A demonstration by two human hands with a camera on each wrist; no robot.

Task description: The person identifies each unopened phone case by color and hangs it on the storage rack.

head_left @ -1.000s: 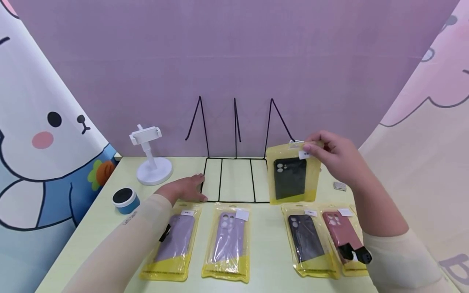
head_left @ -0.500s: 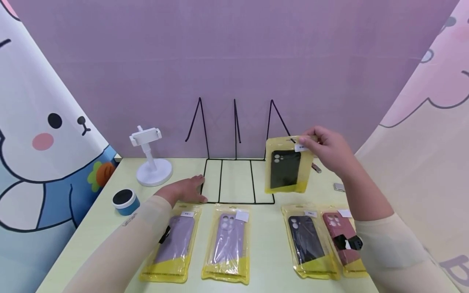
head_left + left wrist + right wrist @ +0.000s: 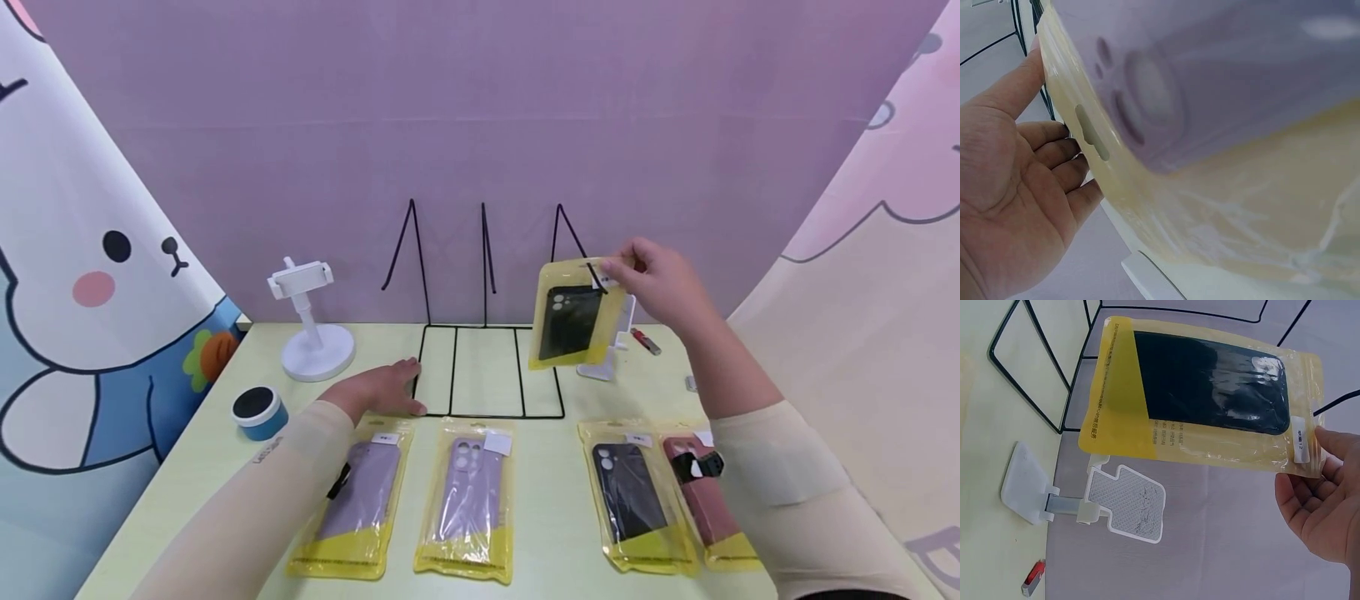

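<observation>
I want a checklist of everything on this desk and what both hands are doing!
Surface: pale green table, bare patches showing.
Job's things: packaged black phone case held up by the black wire rack; four more packaged cases lie in a front row.
Clutter: two white phone stands, blue round tin, small red item.
Hands: right hand pinches the package's top; left hand rests flat at the rack's left edge.
Cables: nothing seen.
Surroundings: purple backdrop, cartoon bunny curtain.
</observation>
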